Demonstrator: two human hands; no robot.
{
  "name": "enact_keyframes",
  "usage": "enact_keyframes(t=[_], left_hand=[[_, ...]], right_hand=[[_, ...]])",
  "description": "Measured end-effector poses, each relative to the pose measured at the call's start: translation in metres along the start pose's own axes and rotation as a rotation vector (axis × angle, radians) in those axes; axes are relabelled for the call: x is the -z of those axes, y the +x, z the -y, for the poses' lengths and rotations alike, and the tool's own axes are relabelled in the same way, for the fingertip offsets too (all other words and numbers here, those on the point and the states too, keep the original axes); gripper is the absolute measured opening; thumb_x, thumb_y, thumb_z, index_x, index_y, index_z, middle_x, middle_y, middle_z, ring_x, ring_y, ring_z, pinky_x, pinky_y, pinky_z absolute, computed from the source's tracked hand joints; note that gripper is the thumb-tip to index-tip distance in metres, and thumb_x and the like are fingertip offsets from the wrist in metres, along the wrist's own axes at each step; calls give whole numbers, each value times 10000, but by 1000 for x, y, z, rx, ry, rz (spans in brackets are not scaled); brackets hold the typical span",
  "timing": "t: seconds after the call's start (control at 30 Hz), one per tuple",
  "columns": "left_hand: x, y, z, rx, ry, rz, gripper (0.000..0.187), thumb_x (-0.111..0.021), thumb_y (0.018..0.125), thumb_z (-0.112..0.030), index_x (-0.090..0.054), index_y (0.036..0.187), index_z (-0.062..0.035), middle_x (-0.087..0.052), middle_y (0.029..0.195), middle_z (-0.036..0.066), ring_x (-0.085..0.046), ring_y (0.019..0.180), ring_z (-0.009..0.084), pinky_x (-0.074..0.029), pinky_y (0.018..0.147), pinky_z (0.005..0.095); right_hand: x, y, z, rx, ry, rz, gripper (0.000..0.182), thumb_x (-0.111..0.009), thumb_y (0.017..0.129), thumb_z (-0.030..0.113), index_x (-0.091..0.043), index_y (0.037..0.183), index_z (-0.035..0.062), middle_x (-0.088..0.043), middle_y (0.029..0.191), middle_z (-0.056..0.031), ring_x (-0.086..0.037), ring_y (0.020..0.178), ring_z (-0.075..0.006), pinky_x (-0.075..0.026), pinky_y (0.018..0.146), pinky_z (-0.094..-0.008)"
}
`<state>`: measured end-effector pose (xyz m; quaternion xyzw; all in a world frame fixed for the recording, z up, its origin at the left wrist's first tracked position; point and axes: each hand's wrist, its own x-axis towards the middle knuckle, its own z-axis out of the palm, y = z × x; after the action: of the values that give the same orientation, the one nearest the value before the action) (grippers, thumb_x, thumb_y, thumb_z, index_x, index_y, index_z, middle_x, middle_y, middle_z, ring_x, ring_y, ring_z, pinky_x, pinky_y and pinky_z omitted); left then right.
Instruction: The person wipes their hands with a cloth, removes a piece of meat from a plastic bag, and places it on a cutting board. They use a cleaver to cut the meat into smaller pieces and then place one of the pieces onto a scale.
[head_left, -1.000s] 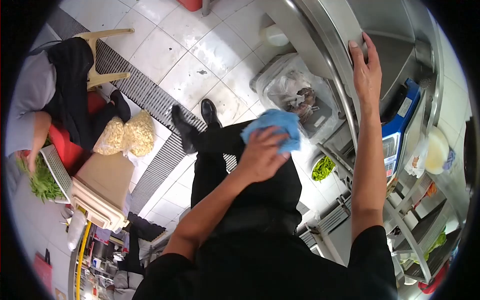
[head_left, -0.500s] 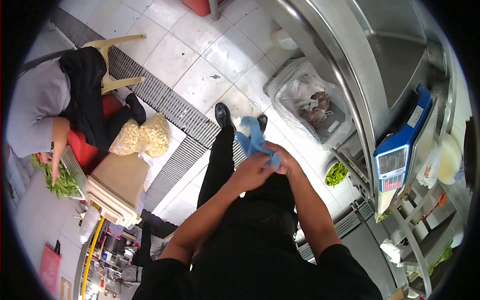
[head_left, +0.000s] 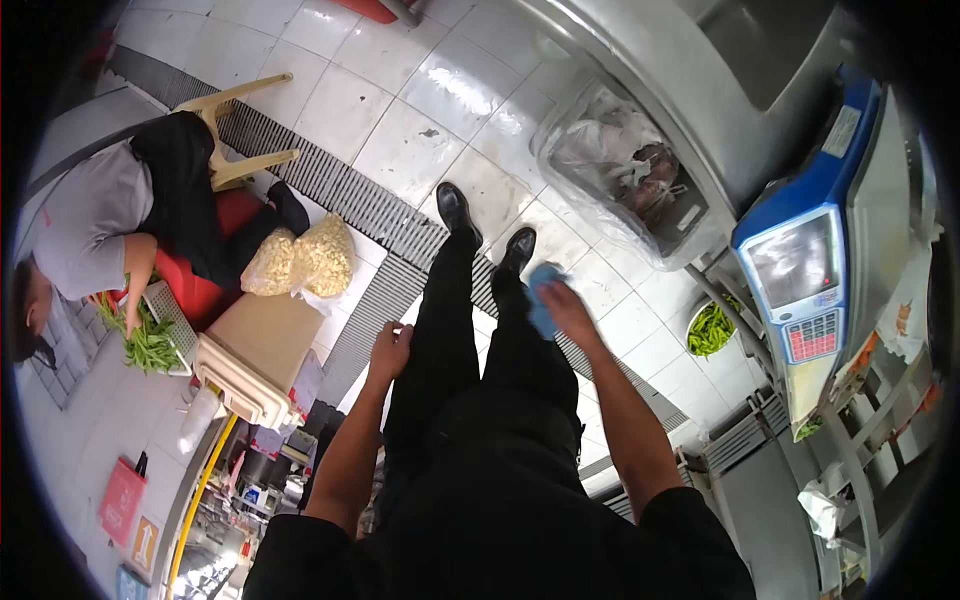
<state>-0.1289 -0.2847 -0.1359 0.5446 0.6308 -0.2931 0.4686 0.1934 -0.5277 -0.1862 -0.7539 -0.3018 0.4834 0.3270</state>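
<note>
A crumpled blue cloth is gripped by my right hand, in front of my right leg. My left hand is beside my left leg, apart from the cloth, its fingers loosely curled; whether anything is in them is too small to tell. Below the hands, my black shoes stand on the white tiled floor.
A blue scale and a metal sink counter stand at right, above a lined tub and a bowl of green peppers. At left, a seated person handles leafy greens near a beige bin and bags.
My hands have separated: the left moved left off the cloth, while the right keeps it. Both my shoes now show more fully, and the view has shifted towards the scale.
</note>
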Motion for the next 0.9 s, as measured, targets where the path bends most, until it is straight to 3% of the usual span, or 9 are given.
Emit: enact_keyframes(t=[0.13, 0.2, 0.3, 0.4, 0.47, 0.63, 0.73, 0.8, 0.9], left_hand=[[-22, -17, -6, 40, -343, 180, 536, -455, 1035, -368, -468, 1453, -33, -542, 1405, 236, -495, 1338, 327, -367, 1112, 363], [-32, -16, 6, -169, -295, 208, 545, -389, 1055, -358, -419, 1492, -34, -474, 1482, 220, -405, 1412, 324, -276, 1175, 352], [-41, -35, -3, -152, -125, 102, 602, -340, 1067, -411, -359, 1522, -18, -367, 1570, 182, -301, 1476, 273, -193, 1210, 339], [-45, -25, 18, 69, -524, 227, 623, -346, 1065, -439, -352, 1525, -19, -360, 1573, 186, -288, 1483, 273, -189, 1211, 343], [-43, -24, 1, 34, -483, 175, 637, -357, 1061, -453, -345, 1529, -20, -366, 1571, 183, -301, 1477, 276, -198, 1207, 341], [-45, -40, 13, 7, -481, 204, 628, -367, 1056, -441, -367, 1516, -14, -419, 1530, 181, -361, 1436, 272, -244, 1189, 347], [-38, -53, 28, -38, -484, 253, 609, -367, 1054, -418, -384, 1507, -11, -463, 1495, 179, -411, 1400, 266, -293, 1170, 359], [-30, -54, 33, 317, -1056, 271, 588, -378, 1050, -420, -428, 1482, -23, -512, 1438, 171, -491, 1310, 244, -397, 1101, 381], [-40, -61, 61, 118, -1098, 198, 451, -532, 1021, -318, -562, 1359, -20, -640, 1254, 125, -623, 1085, 198, -487, 998, 371]], right_hand=[[-115, 35, 99, 344, -82, 429, 200, -641, 929, 262, -595, 1030, 96, -559, 997, -165, -640, 890, -395, -552, 767, -452], [-162, 54, 59, 228, -82, 6, 128, -560, 947, 198, -585, 970, 74, -586, 922, -177, -633, 754, -447, -526, 696, -529], [-179, 87, 10, -30, -246, 201, 196, -521, 967, 233, -589, 928, 54, -640, 863, -210, -632, 766, -458, -502, 710, -554], [-175, 39, 43, -168, -31, 168, 242, -567, 938, 306, -619, 917, 71, -677, 870, -211, -666, 840, -427, -517, 727, -533], [-134, -17, 96, 140, -42, 346, 251, -559, 927, 283, -643, 827, 69, -674, 771, -165, -675, 744, -391, -525, 664, -534], [-176, 66, 61, -10, -377, 202, 358, -494, 951, 316, -672, 787, 52, -696, 795, -191, -688, 734, -397, -552, 641, -508], [-183, 101, 32, 43, -450, 502, 276, -545, 926, 297, -678, 862, 64, -709, 880, -178, -696, 791, -387, -550, 699, -521], [-188, 64, 81, 67, -263, 193, 244, -592, 886, 306, -685, 830, 87, -708, 833, -140, -697, 739, -365, -560, 626, -483], [-179, 1, 151, 375, -418, 718, 219, -618, 857, 332, -682, 839, 122, -695, 792, -105, -689, 708, -336, -548, 577, -454]])
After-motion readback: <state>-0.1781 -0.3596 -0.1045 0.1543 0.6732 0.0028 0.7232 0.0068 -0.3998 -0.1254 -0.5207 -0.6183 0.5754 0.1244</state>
